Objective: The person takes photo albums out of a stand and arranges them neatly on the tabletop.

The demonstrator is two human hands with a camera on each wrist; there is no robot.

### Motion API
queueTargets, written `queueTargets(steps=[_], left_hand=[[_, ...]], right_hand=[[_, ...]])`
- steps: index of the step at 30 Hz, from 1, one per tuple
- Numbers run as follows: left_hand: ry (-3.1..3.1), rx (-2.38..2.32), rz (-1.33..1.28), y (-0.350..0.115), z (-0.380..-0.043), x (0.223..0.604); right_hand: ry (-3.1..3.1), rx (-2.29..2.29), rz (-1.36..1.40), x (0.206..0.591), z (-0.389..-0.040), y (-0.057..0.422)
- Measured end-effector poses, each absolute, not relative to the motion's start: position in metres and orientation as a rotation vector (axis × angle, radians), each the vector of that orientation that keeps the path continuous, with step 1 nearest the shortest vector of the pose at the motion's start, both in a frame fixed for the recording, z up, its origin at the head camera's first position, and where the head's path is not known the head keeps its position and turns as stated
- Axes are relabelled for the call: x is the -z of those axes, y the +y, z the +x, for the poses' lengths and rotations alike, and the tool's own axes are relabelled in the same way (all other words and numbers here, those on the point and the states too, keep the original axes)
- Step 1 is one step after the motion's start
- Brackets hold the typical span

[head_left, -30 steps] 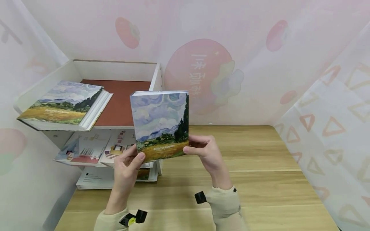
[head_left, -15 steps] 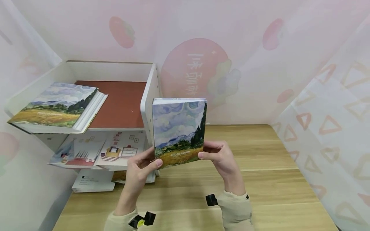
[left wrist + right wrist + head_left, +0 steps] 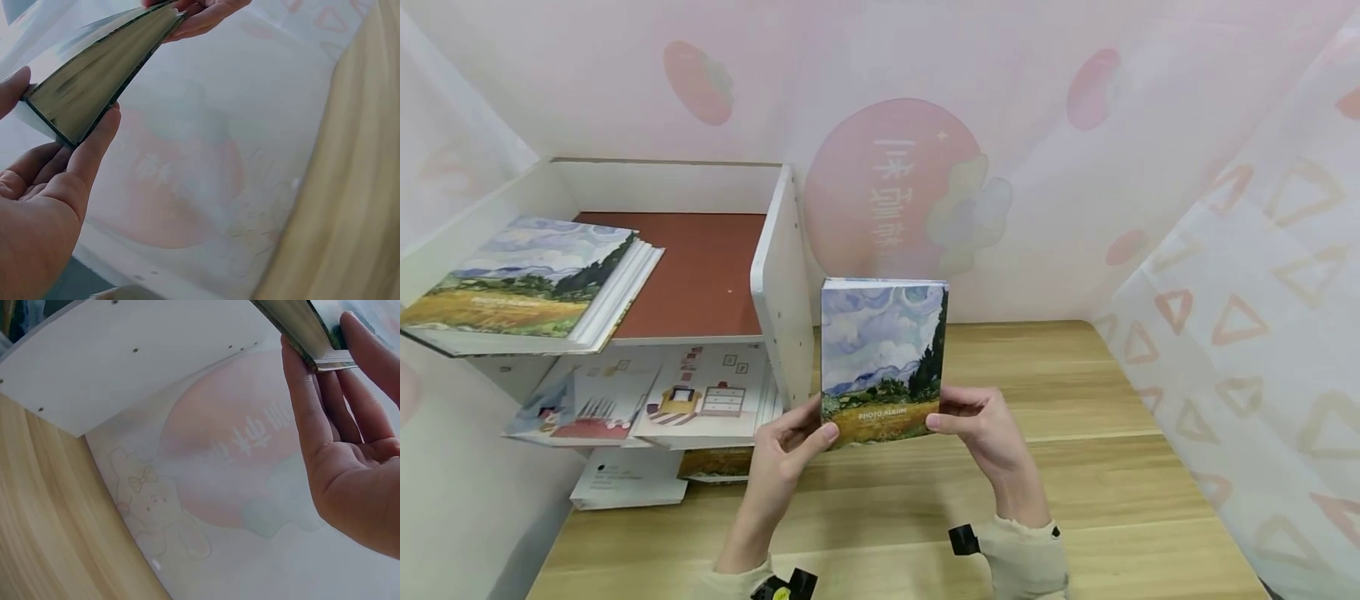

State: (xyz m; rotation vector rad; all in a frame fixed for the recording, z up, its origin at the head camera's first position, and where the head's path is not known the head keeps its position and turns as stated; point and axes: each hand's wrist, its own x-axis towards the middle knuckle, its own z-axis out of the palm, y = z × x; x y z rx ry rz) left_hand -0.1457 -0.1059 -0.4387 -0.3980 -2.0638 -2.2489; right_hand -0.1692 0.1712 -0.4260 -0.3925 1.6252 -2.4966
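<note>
Both hands hold up a photo album (image 3: pixel 883 350) with a painted cover of cloudy sky, dark trees and a yellow field. My left hand (image 3: pixel 786 471) pinches its lower left corner, thumb on the front cover. At the lower right corner my right hand (image 3: pixel 988 442) pinches it the same way, fingers behind. The album stands nearly upright, its front turned to the head camera. In the left wrist view the page block of the album (image 3: pixel 94 75) shows between thumb and fingers. The right wrist view catches only a corner of the album (image 3: pixel 312 337).
Left of the hands stands a white shelf unit (image 3: pixel 782 292) with a red-brown top board (image 3: pixel 700 267). A larger album (image 3: pixel 527 283) in the same painting lies there, jutting over the front. Illustrated books (image 3: pixel 700 400) fill the level below. Wooden tabletop (image 3: pixel 1075 467) extends to the right.
Both hands have carried the album right and downward, from in front of the shelf unit to beside it. The shelf unit appears farther left in the head view.
</note>
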Motion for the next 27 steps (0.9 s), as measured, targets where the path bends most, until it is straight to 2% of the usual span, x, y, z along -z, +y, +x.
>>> queueTargets(steps=[12, 23, 27], left_hand=[[-2.021, 2.446, -0.264, -0.082, -0.146, 0.468], [-1.787, 2.839, -0.065, -0.075, -0.151, 0.486], [-1.831, 2.873, 0.009, -0.079, -0.155, 0.495]], right_hand=[[1.64, 2.493, -0.187, 0.452, -0.161, 0.188], [1.585, 2.426, 0.056, 0.474, -0.161, 0.189], [1.622, 2.329, 0.068, 0.485, -0.169, 0.189]])
